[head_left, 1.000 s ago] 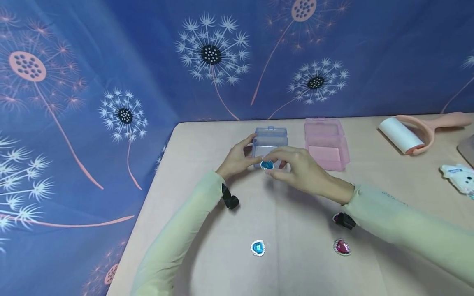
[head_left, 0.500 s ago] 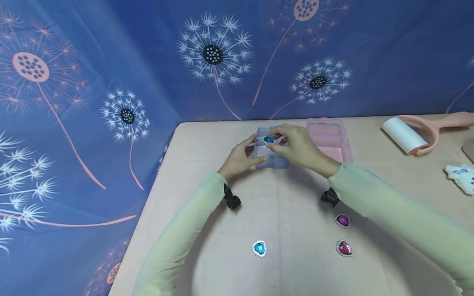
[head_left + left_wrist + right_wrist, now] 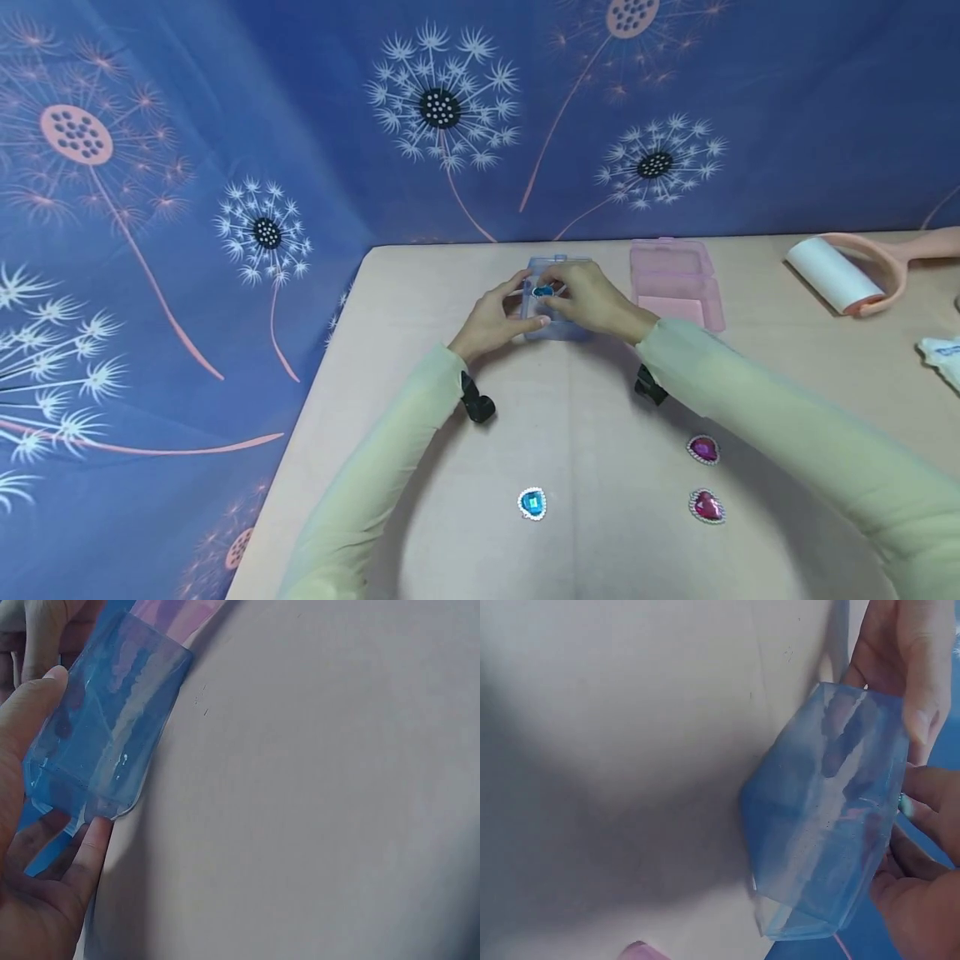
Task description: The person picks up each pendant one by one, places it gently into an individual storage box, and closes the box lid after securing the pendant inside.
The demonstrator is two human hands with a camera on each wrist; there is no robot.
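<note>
In the head view, a clear blue plastic box (image 3: 558, 331) stands with its lid raised at the back of the table. My left hand (image 3: 491, 321) grips its left end, thumb on the front rim; in the left wrist view the fingertips (image 3: 97, 829) touch the box's end. My right hand (image 3: 596, 300) pinches a blue gem with a pale beaded rim (image 3: 542, 292) over the box's opening. The right wrist view shows only a sliver of that gem behind the box wall (image 3: 817, 802). How deep the gem sits is hidden.
An open pink plastic box (image 3: 678, 287) stands to the right. Nearer lie a blue heart-shaped gem (image 3: 532, 503), a purple-pink gem (image 3: 703, 450) and a red-pink gem (image 3: 707, 506). At the right are a lint roller (image 3: 836, 275) and a white packet-like item (image 3: 941, 358). A dandelion-print cloth (image 3: 315, 125) hangs behind.
My right hand has carried the blue gem from in front of the blue box back over its opening, then slightly lower. My left hand has stayed on the box.
</note>
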